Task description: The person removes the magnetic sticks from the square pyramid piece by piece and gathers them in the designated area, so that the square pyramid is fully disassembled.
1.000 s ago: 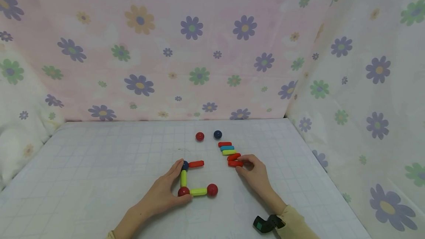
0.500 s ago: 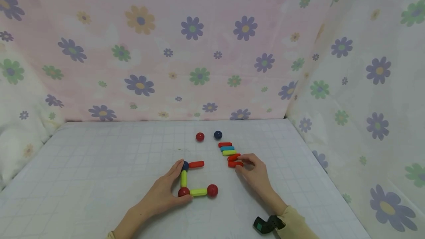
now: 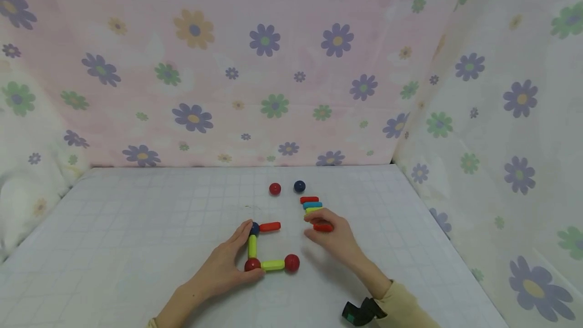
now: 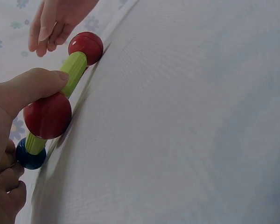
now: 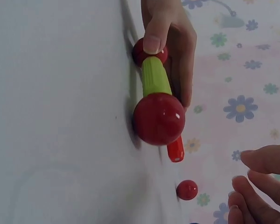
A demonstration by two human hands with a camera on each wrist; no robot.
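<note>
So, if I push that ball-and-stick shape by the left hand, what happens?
The ball-and-stick shape might bend where its stiff-looking sticks meet round balls. Its red stick could swing or pop off, since one end is free.

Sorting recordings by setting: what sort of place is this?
Probably a screened-off tabletop workspace: flowered cloth hangs behind and beside a pale gridded surface bearing colourful balls and rods.
</note>
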